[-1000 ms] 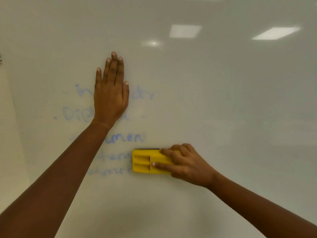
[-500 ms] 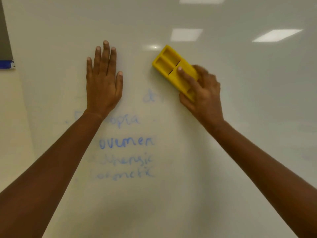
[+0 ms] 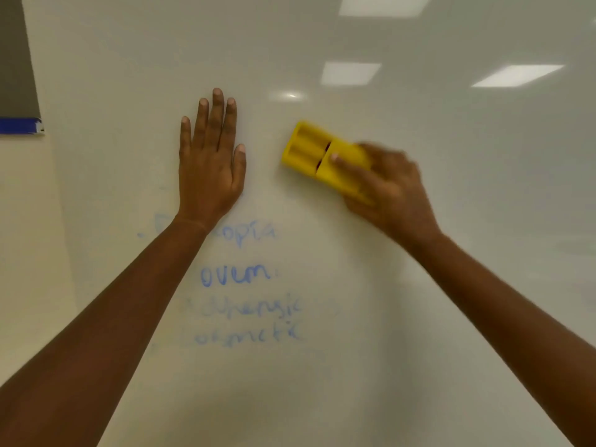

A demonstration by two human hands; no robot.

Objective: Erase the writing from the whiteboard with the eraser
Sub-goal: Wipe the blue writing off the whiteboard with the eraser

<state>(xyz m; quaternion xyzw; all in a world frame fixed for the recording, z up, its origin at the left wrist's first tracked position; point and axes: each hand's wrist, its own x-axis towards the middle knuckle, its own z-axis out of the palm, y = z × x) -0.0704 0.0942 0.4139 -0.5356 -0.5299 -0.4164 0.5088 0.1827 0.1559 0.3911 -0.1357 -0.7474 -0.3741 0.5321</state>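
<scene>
A white whiteboard (image 3: 451, 221) fills the view. Faint blue writing (image 3: 245, 285) runs in several lines below my hands, partly smeared. My right hand (image 3: 387, 191) grips a yellow eraser (image 3: 316, 153) and presses it flat on the board, tilted, to the right of my left hand. My left hand (image 3: 209, 159) lies flat on the board with fingers together pointing up, holding nothing. My left forearm hides the start of the top line of writing.
The board's left edge runs down at the far left, beside a beige wall (image 3: 29, 237). A grey panel with a blue strip (image 3: 19, 125) hangs at the upper left. Ceiling lights reflect at the board's upper right.
The eraser swept from the lower writing up to the top right, then came down slightly. The letters right of my left hand and the end of the "ovum" line are wiped away.
</scene>
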